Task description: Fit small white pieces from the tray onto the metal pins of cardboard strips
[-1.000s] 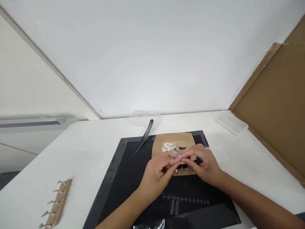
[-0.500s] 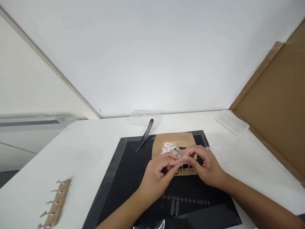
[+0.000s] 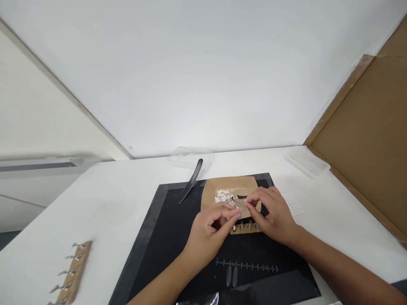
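Observation:
Over the black mat (image 3: pixel 178 237), my left hand (image 3: pixel 214 228) is closed in a pinch; whatever lies between its fingertips is too small to make out. My right hand (image 3: pixel 271 212) pinches thumb against index finger just to the right, a small gap from the left fingertips, its contents also unclear. Behind both hands is a brown paper tray (image 3: pixel 210 192) bearing small white pieces (image 3: pixel 225 197) and a short dark strip (image 3: pixel 241 197). Below the fingertips lies a cork-coloured strip (image 3: pixel 244 228) with metal clips. Nearer me is a clear comb-like sprue (image 3: pixel 251 266) with two long clear pieces hanging from it.
Tweezers with a dark handle (image 3: pixel 192 180) lie across the mat's back edge by a clear plastic bag (image 3: pixel 184 156). A second clip strip (image 3: pixel 76 271) is at left. At right are a dotted white sheet (image 3: pixel 294 204), clear tray (image 3: pixel 307 163) and cardboard wall (image 3: pixel 365 140).
My right fingertips have parted slightly from my left ones, and the right hand has risen a little. The whole view has shifted slightly.

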`<state>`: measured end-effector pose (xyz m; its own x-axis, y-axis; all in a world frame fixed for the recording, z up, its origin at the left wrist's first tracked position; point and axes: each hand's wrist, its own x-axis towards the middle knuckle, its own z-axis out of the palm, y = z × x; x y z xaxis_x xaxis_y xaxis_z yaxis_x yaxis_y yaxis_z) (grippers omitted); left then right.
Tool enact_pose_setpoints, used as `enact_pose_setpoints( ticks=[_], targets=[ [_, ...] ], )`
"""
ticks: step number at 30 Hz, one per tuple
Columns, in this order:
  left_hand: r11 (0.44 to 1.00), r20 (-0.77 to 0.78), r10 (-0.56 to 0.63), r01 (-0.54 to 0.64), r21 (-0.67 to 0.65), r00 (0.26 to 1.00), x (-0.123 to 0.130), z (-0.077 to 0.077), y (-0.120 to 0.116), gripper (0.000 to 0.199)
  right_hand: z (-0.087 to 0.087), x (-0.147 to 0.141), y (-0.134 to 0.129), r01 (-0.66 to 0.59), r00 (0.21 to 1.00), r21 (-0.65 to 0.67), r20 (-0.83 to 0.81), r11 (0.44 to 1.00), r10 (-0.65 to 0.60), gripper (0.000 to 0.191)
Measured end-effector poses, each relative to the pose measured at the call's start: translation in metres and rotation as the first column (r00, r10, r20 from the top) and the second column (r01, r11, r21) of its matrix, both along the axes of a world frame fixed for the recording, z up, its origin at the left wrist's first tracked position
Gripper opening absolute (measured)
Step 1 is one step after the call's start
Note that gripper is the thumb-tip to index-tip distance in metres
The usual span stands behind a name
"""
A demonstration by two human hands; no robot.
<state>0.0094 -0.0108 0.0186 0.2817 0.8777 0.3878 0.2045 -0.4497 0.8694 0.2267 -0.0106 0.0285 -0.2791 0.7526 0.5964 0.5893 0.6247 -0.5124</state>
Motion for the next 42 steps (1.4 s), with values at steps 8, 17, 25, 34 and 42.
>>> enact_pose_setpoints(
  ticks=[8,17,25,34,42],
  targets=[
    [0.997,-0.035,-0.021,0.023,0.076,0.999,0.0001,-0.0006,0.0007,0.013,0.0043,-0.0034,-0.0035,-0.095,0.995,-0.085,-0.042,0.992,0.092,0.012],
    [0.994,-0.093,-0.055,0.063,0.086,0.994,0.0012,0.0055,-0.0025,0.013,0.0000,-0.0029,-0.0012,-0.133,0.990,-0.071,-0.046,0.989,0.130,0.010],
    [0.980,-0.161,-0.050,0.079,0.181,0.986,0.0010,0.0058,-0.0027,0.011,0.0007,-0.0014,-0.0021,-0.134,0.991,-0.043,0.010,0.990,0.135,0.011],
    [0.975,-0.203,-0.025,0.069,0.211,0.979,0.0025,0.0017,-0.0051,0.012,-0.0014,-0.0069,-0.0010,-0.037,0.997,0.103,0.067,0.994,0.031,0.019],
    [0.956,-0.154,-0.025,0.069,0.286,0.988,0.0045,0.0022,-0.0082,0.012,0.0059,-0.0066,-0.0051,-0.108,0.991,-0.221,-0.098,0.969,0.088,0.015]
  ],
)
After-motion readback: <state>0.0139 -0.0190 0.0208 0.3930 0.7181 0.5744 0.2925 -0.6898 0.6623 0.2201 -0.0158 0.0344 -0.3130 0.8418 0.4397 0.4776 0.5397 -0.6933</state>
